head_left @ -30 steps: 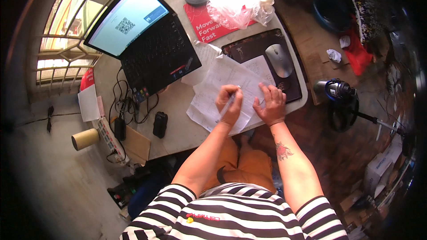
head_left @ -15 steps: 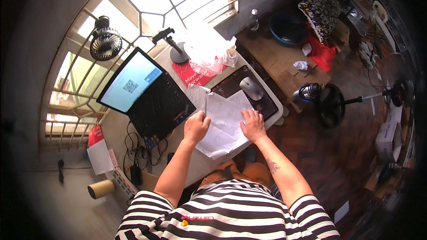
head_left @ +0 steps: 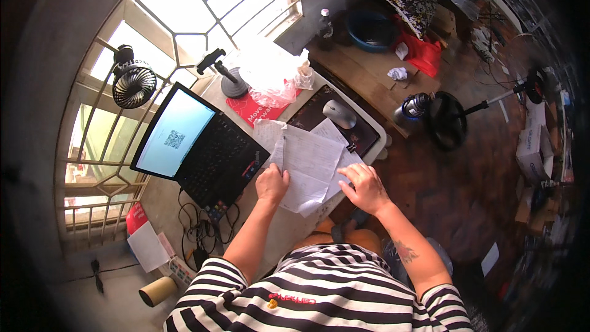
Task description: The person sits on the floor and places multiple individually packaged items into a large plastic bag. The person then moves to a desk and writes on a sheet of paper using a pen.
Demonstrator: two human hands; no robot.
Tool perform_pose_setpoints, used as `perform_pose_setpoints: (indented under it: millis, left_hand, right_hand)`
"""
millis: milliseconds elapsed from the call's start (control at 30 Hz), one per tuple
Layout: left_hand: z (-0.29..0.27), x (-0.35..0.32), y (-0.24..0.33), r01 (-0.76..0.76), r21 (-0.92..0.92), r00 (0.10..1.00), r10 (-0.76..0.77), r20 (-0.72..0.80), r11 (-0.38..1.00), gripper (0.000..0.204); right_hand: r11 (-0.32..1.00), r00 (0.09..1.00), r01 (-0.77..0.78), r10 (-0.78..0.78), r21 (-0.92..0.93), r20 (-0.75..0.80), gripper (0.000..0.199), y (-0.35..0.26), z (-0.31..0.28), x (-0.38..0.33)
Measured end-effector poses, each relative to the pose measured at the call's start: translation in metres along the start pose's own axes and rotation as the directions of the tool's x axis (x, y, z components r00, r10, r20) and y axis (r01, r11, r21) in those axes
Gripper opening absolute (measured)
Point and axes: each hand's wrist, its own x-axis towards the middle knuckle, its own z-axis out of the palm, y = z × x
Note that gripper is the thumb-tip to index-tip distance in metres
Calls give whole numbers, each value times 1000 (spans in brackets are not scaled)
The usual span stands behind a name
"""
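Note:
Creased sheets of paper point(head_left: 310, 157) with handwriting lie across the near part of the desk. My left hand point(head_left: 272, 185) is closed on the left edge of the top sheet. Just beyond its fingers is a slim, pen-like thing point(head_left: 284, 147); whether the hand also holds it is unclear. My right hand point(head_left: 367, 187) hovers at the right side of the papers with its fingers apart and nothing visible in them. Under the top sheet, another sheet point(head_left: 349, 158) sticks out to the right.
An open laptop point(head_left: 209, 154) stands to the left, with tangled cables point(head_left: 200, 230) near it. Beyond the papers, a mouse point(head_left: 339, 114) rests on a dark mat point(head_left: 312, 108). Plastic bags point(head_left: 273, 86) and a phone stand point(head_left: 233, 83) are at the back; a small fan point(head_left: 134, 86) hangs by the window.
My right hand has lifted from the top sheet and moved right, uncovering more of the sheet beneath. My left hand keeps its grip at the left edge. The whole view has shifted.

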Motion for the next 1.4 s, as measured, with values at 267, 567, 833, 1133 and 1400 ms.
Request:
perform_pose_setpoints:
  millis: [267, 567, 833, 1133, 1400]
  left_hand:
    - [0, 10, -8, -47, -199, 993, 25, -112, 979, 21]
    - [-9, -23, -1, -8, -975, 999, 35, 0, 221, 15]
    - [25, -91, -17, -471, -405, 879, 383, -283, 784, 28]
    - [54, -96, -28, -538, -158, 840, 514, -172, 828, 26]
    - [47, -85, -30, -576, -231, 816, 569, -104, 784, 29]
  right_hand:
    - [861, 967, 206, -107, 464, -231, 12, -109, -114, -51]
    - [562, 590, 753, -348, 342, -729, 20, -201, -199, -66]
    - [612, 697, 678, -358, 408, -621, 35, -198, -180, -49]
    - [844, 950, 302, -230, 444, -210, 5, -84, -23, 0]
    - [986, 986, -164, 164, -9, -21, 41, 6, 118, -33]
